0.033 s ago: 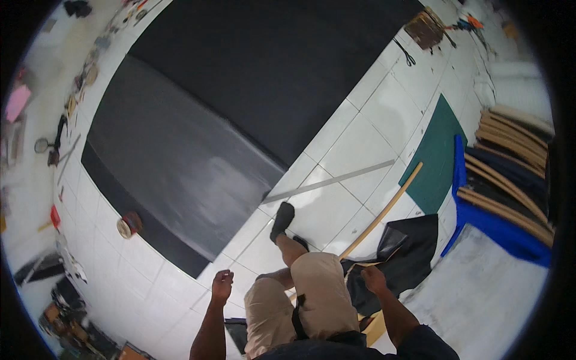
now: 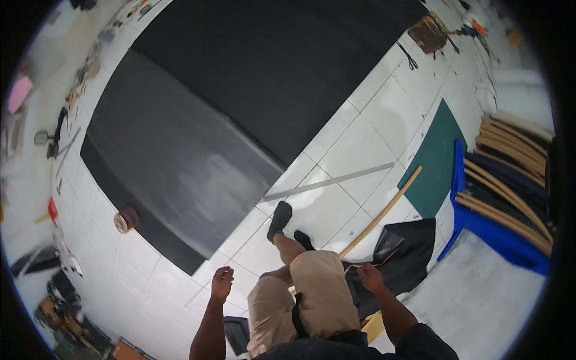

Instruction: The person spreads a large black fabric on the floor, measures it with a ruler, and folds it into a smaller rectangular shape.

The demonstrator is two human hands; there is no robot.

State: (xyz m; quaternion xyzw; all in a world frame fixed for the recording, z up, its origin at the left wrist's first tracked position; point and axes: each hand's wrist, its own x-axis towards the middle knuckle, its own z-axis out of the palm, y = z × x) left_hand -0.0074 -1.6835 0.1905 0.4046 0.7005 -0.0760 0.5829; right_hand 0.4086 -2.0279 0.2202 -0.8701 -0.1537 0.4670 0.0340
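Head view | right hand (image 2: 370,278) pinches crumpled black fabric sheet (image 2: 403,255) at 5 o'clock | left hand (image 2: 222,283) loosely curled, empty | risk: feet snagging long wooden stick (image 2: 380,214), fabric slipping

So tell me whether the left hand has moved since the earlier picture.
No. The left hand hangs at the same spot, beside the left knee, over the white floor tiles.

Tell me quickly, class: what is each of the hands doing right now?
Left hand: loosely curled, holding nothing, above the white tiled floor.
Right hand: closed on the edge of the black fabric piece.
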